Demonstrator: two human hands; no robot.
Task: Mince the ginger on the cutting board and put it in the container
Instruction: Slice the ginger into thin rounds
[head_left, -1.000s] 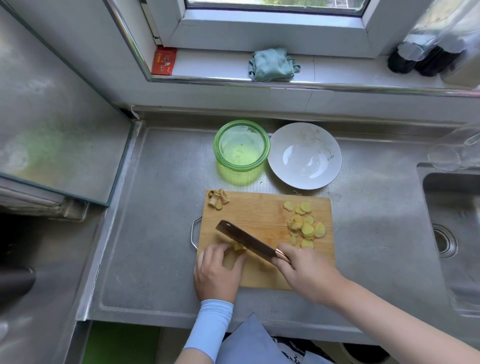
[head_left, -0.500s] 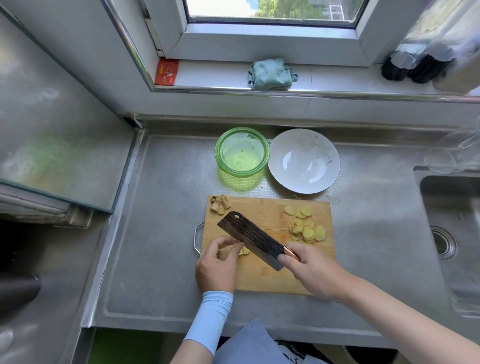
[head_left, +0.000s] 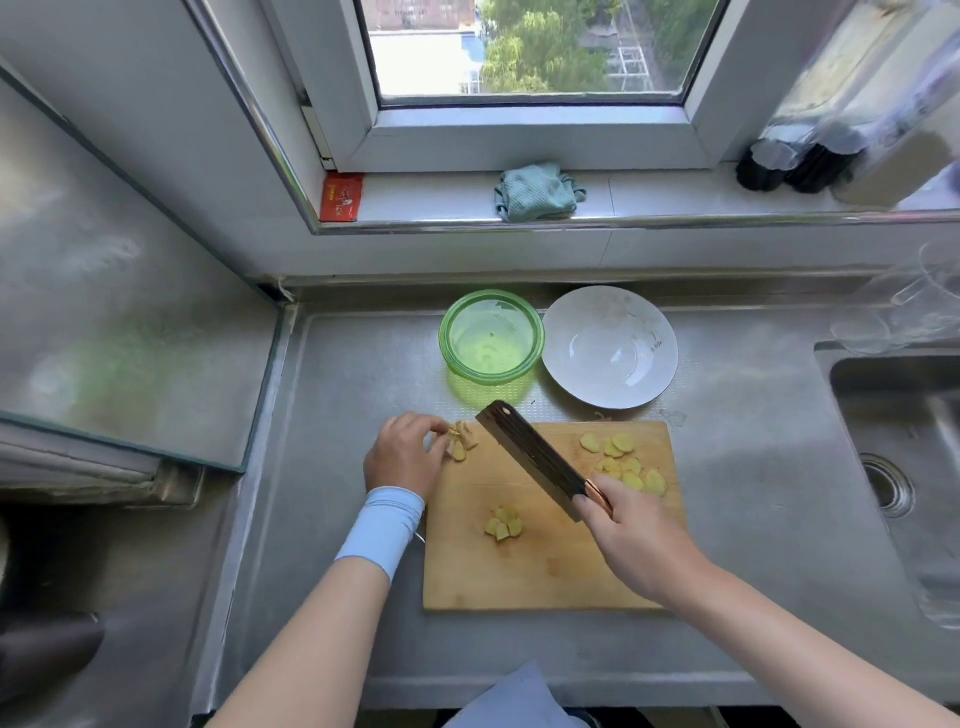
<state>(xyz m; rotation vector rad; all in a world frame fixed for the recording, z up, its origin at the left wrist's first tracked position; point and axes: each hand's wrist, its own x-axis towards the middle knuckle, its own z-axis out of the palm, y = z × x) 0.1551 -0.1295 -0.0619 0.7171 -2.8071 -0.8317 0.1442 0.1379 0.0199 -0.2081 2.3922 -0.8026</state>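
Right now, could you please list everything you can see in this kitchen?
cutting board: one, wooden, on the steel counter
cleaver: one, dark blade, slanted over the board
ginger slices: loose pile, yellow, board's far right
ginger chunks: small cluster, yellow, mid-board
ginger offcuts: small heap, tan, board's far-left corner
container: one, translucent green, behind the board
bowl: one, white, right of the container
cloth: one, teal, windowsill
packet: one, red, windowsill's left end
sink: one, steel, far right
left hand: one, blue sleeve, touching the offcuts
right hand: one, gripping the cleaver's handle

Home kitchen: steel counter (head_left: 332, 415), sink (head_left: 893, 447), windowsill cloth (head_left: 537, 191).
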